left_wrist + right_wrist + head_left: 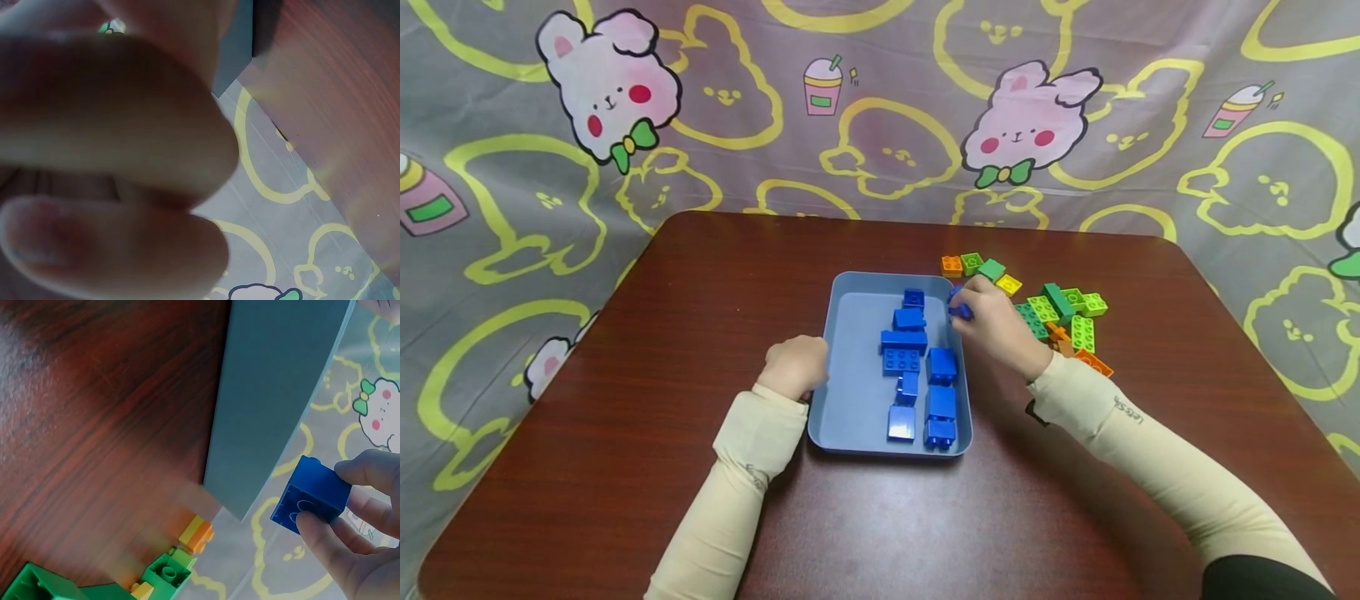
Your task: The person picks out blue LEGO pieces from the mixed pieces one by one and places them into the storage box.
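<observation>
My right hand (996, 325) pinches a blue toy brick (315, 490) between thumb and fingers, just over the right rim of the blue-grey tray (853, 400). In the right wrist view the brick is tilted, its hollow underside showing. Several other blue bricks (904, 342) lie inside the tray, in two rough columns from its middle to its right side. At the tray's left rim is my left hand (793, 365), fingers curled in, its front overlapping the rim in the head view. No brick shows in the left hand; close up, its fingers (125, 125) cover much of the left wrist view.
Right of the tray lies a loose group of green, lime and orange bricks (1082, 333). Farther back are an orange brick (951, 266), a green brick (992, 270) and a yellow brick (1009, 285). A patterned cloth (880, 150) hangs behind the dark wooden table (700, 292).
</observation>
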### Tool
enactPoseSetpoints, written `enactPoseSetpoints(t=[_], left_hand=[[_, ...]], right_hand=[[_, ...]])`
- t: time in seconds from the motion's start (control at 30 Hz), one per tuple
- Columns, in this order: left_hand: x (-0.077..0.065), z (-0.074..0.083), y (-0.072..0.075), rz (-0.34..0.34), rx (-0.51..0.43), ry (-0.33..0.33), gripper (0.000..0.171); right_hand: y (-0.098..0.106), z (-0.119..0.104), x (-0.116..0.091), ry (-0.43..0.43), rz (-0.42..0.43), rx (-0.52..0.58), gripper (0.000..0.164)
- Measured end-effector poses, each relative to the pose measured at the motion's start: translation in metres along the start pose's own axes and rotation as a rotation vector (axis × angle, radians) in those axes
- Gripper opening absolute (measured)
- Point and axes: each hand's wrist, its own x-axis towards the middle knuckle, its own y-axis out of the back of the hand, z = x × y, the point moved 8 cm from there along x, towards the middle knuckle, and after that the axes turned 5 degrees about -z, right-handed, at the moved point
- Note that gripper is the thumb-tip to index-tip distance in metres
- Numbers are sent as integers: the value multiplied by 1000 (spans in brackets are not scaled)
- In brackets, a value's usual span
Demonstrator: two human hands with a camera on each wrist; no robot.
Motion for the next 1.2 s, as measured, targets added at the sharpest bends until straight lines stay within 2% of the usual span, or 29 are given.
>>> enactPoseSetpoints(t=[0.2, 0.83, 1.2], left_hand=[[-1, 0, 1, 0, -2, -4, 10], [0, -1, 0, -15, -5, 1, 10], [-1, -1, 4, 22, -4, 2, 11]], right_hand=[[-10, -2, 1, -9, -63, 6, 16], [-32, -1, 3, -6, -190, -15, 18], [-35, -5, 3, 52, -182, -39, 17]])
